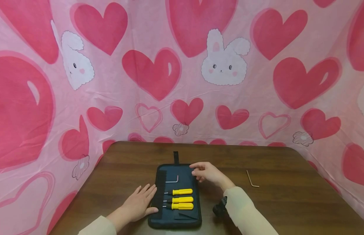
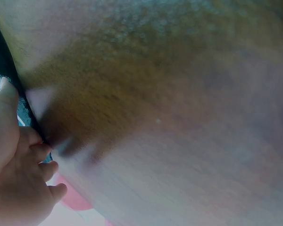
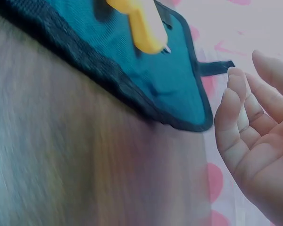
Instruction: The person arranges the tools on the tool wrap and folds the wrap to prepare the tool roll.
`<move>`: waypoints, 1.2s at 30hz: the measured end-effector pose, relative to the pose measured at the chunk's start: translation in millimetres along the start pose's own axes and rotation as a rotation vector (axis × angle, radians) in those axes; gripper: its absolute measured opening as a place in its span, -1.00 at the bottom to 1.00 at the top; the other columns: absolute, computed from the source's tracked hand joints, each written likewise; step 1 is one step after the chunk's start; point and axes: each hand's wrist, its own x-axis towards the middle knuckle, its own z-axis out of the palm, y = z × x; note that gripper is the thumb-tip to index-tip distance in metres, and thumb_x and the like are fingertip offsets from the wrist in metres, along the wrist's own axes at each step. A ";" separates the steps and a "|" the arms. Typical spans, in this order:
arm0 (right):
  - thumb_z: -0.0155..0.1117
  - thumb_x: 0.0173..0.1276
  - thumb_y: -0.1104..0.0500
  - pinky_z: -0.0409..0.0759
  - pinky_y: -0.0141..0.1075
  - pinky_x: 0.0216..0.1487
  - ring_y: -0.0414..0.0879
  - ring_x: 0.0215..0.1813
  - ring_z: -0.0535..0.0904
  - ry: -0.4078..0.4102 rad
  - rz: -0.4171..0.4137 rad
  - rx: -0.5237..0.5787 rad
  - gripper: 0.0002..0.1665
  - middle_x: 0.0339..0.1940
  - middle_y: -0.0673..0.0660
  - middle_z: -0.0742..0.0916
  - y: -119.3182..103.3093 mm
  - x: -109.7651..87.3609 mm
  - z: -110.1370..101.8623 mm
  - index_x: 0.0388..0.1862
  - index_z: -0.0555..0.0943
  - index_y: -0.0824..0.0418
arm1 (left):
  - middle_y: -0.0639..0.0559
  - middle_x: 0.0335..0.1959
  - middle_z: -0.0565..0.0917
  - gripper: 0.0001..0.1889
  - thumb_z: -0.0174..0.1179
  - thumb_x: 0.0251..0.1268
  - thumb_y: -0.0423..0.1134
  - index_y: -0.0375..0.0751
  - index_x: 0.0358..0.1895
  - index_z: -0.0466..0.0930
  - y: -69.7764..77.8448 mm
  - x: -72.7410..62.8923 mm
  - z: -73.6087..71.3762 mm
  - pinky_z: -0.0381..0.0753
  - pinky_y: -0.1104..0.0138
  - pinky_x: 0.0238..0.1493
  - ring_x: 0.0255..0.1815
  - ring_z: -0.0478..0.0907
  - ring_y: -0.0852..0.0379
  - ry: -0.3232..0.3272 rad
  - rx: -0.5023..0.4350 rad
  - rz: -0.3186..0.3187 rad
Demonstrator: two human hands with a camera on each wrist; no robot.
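There it lay between the hands on the brown wooden table (image 1: pixel 273 202): a dark-blue fabric tool pouch (image 1: pixel 186 184), likely light and floppy, best taken by its black bound rim (image 1: pixel 174 225)! The left hand (image 1: pixel 138 202) spread flat on its left side, the right hand (image 1: pixel 209 173) curved loosely by the far corner, neither gripping, while three yellow-handled screwdrivers (image 1: pixel 183 200) crowded the middle.

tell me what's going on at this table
A person has a tool pouch lying open on the table. Their left hand rests with fingers spread on the pouch's left edge. Their right hand is by the far right corner, fingers loosely bent, holding nothing that shows. Three yellow screwdrivers and a small allen key sit in the pouch, while another allen key lies on the table to the right.
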 end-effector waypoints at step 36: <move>0.22 0.30 0.18 0.59 -0.14 -0.25 0.14 -0.29 0.53 0.190 -0.034 0.041 -0.41 -0.26 0.23 0.58 29.5 -71.4 -108.0 0.20 0.35 0.49 | -0.16 0.31 0.29 -0.18 0.00 0.16 0.29 -0.31 0.30 0.29 -1.4 0.3 2.3 0.09 -0.08 0.24 0.32 0.17 -0.16 0.007 -0.005 0.002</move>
